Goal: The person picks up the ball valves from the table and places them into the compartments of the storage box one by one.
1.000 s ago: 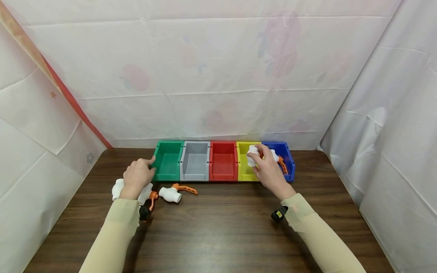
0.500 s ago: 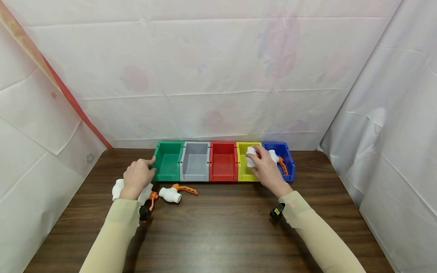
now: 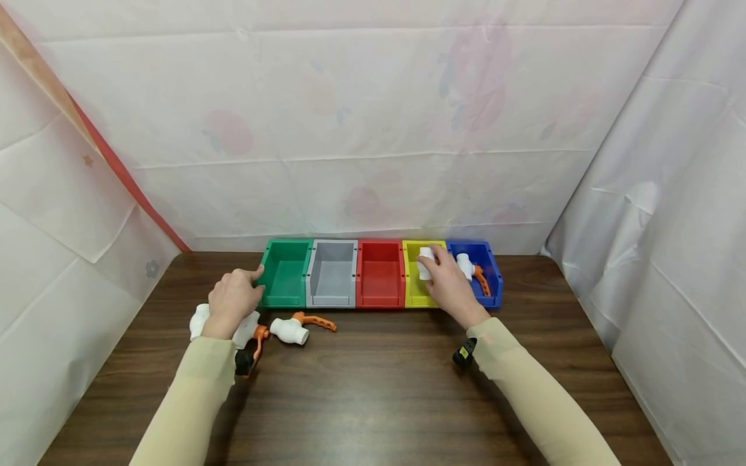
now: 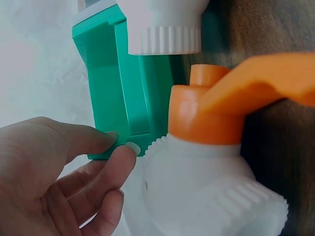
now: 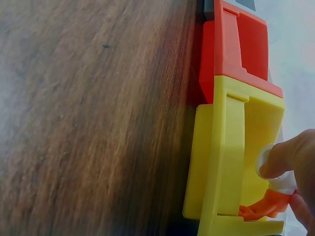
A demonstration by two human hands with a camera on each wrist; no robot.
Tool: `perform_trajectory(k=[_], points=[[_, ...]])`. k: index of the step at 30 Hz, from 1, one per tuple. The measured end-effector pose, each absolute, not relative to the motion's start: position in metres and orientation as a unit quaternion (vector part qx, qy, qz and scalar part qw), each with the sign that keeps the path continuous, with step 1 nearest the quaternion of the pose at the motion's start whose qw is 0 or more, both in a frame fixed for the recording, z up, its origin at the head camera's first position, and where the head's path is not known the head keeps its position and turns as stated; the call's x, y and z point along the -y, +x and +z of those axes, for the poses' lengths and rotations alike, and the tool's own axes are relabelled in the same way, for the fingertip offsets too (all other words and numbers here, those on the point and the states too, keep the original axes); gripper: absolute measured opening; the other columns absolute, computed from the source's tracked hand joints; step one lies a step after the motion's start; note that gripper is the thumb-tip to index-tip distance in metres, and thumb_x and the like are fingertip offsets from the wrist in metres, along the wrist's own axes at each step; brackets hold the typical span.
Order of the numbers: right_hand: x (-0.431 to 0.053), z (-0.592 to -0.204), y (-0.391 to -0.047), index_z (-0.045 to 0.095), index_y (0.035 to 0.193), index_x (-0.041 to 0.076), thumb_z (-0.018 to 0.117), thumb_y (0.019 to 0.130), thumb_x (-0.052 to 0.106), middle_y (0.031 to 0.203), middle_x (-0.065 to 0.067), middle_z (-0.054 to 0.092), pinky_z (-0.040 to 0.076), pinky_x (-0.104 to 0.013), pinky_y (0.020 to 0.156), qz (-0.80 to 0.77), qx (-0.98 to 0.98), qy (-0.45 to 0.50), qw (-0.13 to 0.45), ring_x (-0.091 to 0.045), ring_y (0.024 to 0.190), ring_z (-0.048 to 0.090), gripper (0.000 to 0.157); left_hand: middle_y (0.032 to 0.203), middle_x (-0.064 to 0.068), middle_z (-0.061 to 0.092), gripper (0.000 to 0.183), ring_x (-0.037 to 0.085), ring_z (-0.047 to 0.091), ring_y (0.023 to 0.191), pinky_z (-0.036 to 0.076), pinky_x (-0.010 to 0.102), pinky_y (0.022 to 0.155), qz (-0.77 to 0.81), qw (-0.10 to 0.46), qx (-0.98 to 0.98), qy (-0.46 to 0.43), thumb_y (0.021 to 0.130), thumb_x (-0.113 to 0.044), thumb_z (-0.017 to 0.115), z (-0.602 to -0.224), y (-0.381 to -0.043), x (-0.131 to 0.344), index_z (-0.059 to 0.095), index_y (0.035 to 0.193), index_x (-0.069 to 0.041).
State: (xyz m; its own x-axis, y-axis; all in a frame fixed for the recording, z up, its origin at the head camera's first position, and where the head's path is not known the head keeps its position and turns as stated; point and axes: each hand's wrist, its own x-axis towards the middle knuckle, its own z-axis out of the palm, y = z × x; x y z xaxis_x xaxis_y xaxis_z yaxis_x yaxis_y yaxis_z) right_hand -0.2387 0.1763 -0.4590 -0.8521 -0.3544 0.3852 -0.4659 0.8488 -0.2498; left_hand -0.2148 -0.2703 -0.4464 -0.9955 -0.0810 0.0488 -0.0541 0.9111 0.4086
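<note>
My left hand (image 3: 235, 299) pinches the left rim of the green bin (image 3: 288, 275) between thumb and fingers. In the left wrist view, white ball valves with an orange lever (image 4: 266, 73) are close to that hand. My right hand (image 3: 451, 288) grips a white ball valve (image 3: 425, 264) inside the yellow bin (image 3: 419, 301). Its orange handle (image 5: 268, 205) points down into the bin in the right wrist view. The palm side of this hand is mostly out of sight. Another white ball valve (image 3: 464, 265) with an orange handle lies in the blue bin (image 3: 494, 294).
Between the green and yellow bins stand a grey bin (image 3: 332, 301) and a red bin (image 3: 381, 301), all joined in a row. A ball valve (image 3: 289, 331) lies in front of the green bin. Further valves (image 3: 199, 320) lie under and beside the left forearm on the wooden table (image 3: 361, 401).
The right hand has moved slightly left and lower into the yellow bin with the ball valve, showing more of the valve in the blue bin. The left hand stays at the green rim.
</note>
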Motion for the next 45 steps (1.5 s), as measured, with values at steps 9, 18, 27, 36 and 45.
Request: perform_trajectory(k=[9,18,27,36,45], points=[[-0.168,-0.463,-0.249,0.062,0.131,0.009,0.078,0.081,0.002,0.147,-0.020,0.039,0.036,-0.053,0.108,0.138,0.963,0.195,0.125,-0.041,0.130,0.044,0.053,0.096,0.026,0.066,0.051,0.027,0.044,0.050,0.036,0.037,0.044,-0.213,0.026,0.976,0.042,0.096,-0.019,0.065,-0.444,-0.212,0.271,0.050,0.144,-0.011],[-0.165,-0.462,-0.254,0.063,0.129,0.010,0.077,0.082,0.005,0.146,-0.021,0.040,0.043,-0.052,0.102,0.113,0.971,0.185,0.103,-0.042,0.127,0.047,0.050,0.109,0.029,0.065,0.050,0.027,0.045,0.051,0.036,0.037,0.045,-0.211,0.028,0.976,0.039,0.096,-0.018,0.065,-0.445,-0.213,0.269,0.050,0.144,-0.011],[-0.160,-0.463,-0.266,0.063,0.133,0.014,0.077,0.084,0.012,0.143,-0.019,0.043,0.051,-0.051,0.091,0.065,0.982,0.167,0.058,-0.041,0.122,0.049,0.052,0.086,0.022,0.065,0.051,0.027,0.044,0.052,0.036,0.037,0.045,-0.209,0.026,0.977,0.040,0.096,-0.020,0.065,-0.446,-0.217,0.270,0.050,0.144,-0.011],[-0.155,-0.463,-0.273,0.067,0.127,0.016,0.074,0.082,0.004,0.137,-0.019,0.048,0.053,-0.051,0.083,0.034,0.981,0.187,0.037,-0.040,0.114,0.053,0.047,0.073,0.014,0.060,0.051,0.027,0.044,0.049,0.035,0.037,0.043,-0.200,0.019,0.979,0.035,0.096,-0.019,0.065,-0.445,-0.214,0.273,0.051,0.145,-0.012],[-0.157,-0.467,-0.276,0.070,0.122,0.016,0.075,0.081,0.003,0.135,-0.017,0.050,0.054,-0.050,0.081,0.018,0.980,0.192,0.043,-0.038,0.104,0.058,0.043,0.094,0.024,0.066,0.051,0.027,0.045,0.050,0.036,0.037,0.043,-0.199,0.026,0.979,0.032,0.096,-0.019,0.065,-0.445,-0.216,0.271,0.051,0.144,-0.012]])
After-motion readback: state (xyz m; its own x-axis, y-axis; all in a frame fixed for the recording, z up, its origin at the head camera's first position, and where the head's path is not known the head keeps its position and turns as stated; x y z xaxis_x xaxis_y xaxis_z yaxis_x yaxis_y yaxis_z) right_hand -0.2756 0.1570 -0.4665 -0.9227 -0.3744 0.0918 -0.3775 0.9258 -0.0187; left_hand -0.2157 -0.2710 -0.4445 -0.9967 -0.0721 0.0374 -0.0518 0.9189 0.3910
